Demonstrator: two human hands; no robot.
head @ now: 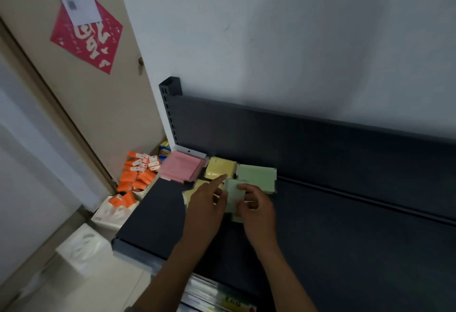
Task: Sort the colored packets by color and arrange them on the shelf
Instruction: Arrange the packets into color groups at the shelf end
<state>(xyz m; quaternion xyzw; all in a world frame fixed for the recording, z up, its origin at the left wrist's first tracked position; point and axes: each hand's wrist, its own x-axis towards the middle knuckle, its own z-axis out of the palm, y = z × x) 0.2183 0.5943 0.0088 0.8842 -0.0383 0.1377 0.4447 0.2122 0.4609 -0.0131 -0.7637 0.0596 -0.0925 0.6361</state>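
Dark metal shelf (pixel 345 225) against a pale wall, with pink packets (pixel 181 169) at its back left corner, yellow packets (pixel 220 169) just right of them and green packets (pixel 256 177) right again. Right hand (pixel 257 209) pinches a green packet (pixel 232 194) in front of the row; left hand (pixel 206 204) points its forefinger at the yellow stack, other fingers curled. Orange packets (pixel 138 176) litter the floor left of the shelf.
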